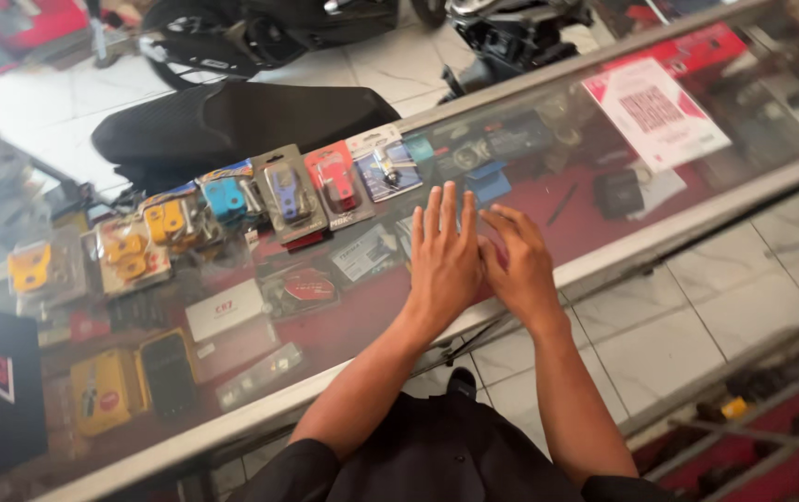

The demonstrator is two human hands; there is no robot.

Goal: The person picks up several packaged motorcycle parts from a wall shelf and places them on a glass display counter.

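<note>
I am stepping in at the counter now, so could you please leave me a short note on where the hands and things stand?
Left hand: flat, fingers spread, palm down on the glass-topped display counter; holds nothing.
Right hand: beside it, fingers curled, touching the left hand's edge; whether it holds anything cannot be told.
Things: packaged blue, red and yellow small parts lie under the glass, on red lining.
Done: nothing lifted out.
Left: case unopened, as far as can be seen.

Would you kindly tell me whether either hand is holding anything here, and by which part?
Nothing is held. The left hand lies flat, fingers spread, on the glass counter top; the right hand rests beside it, fingers curled, empty.
</note>
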